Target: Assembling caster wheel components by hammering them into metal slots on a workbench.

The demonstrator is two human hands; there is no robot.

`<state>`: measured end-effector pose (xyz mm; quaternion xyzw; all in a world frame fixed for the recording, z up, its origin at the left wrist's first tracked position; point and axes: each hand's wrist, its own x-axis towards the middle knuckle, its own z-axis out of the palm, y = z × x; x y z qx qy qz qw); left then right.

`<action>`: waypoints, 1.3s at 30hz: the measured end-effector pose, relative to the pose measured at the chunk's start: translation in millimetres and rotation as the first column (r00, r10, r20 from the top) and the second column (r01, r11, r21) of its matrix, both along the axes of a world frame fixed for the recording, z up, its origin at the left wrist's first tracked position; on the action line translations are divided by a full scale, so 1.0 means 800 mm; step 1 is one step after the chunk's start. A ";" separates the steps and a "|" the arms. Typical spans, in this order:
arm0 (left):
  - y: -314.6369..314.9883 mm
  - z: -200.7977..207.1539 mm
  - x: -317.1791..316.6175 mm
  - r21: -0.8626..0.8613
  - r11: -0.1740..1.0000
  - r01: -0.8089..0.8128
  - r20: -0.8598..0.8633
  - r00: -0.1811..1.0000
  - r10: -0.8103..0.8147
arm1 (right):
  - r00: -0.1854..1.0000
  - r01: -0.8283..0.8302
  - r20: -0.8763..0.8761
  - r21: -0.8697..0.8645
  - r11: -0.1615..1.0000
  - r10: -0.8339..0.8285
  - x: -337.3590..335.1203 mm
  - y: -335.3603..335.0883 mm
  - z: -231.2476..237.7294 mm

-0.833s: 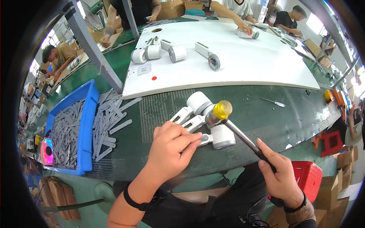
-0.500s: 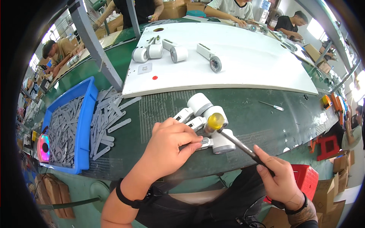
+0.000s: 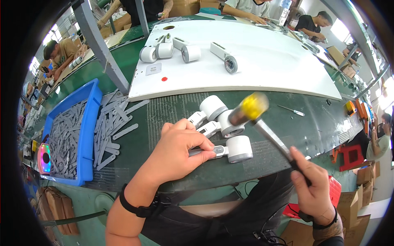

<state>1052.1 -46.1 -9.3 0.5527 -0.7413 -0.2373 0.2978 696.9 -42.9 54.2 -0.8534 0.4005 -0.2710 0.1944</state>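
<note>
My left hand (image 3: pixel 174 151) pinches the flat handle of a white device (image 3: pixel 239 148) that has a round, cylindrical head with a grey rim. A grey strip lies along this handle under my fingers, partly hidden by them. Two more such white devices, an upper one (image 3: pixel 213 107) and a middle one (image 3: pixel 225 123), lie just beyond on the green table. My right hand (image 3: pixel 312 184) is closed around the black grip of a mallet (image 3: pixel 271 136). Its yellow head, blurred by motion, is raised above the devices, apart from the held one.
A blue bin (image 3: pixel 91 135) full of grey strips stands at left, with loose strips (image 3: pixel 111 131) beside it. Beyond is a raised white board (image 3: pixel 271 74) bearing several similar devices. A screwdriver (image 3: pixel 292 110) lies at right. A metal post (image 3: pixel 102 49) rises at left. Other people work around.
The mallet has swung up and to the right, away from the held device, with my right hand moving right. My left hand keeps its grip on the handle.
</note>
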 end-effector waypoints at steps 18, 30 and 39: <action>0.016 0.004 -0.001 -0.085 0.994 -0.072 0.138 0.987 0.083 | 0.970 0.018 -0.240 0.223 0.975 0.038 0.011 -0.002 0.003; 0.046 -0.022 0.020 -0.163 0.965 -0.206 0.125 0.966 0.227 | 0.969 -0.107 -0.208 0.118 0.987 0.130 0.029 0.000 0.005; 0.039 -0.040 0.022 -0.191 0.963 -0.190 0.030 0.979 0.200 | 0.952 -0.205 -0.214 0.081 0.975 0.218 0.039 0.000 0.001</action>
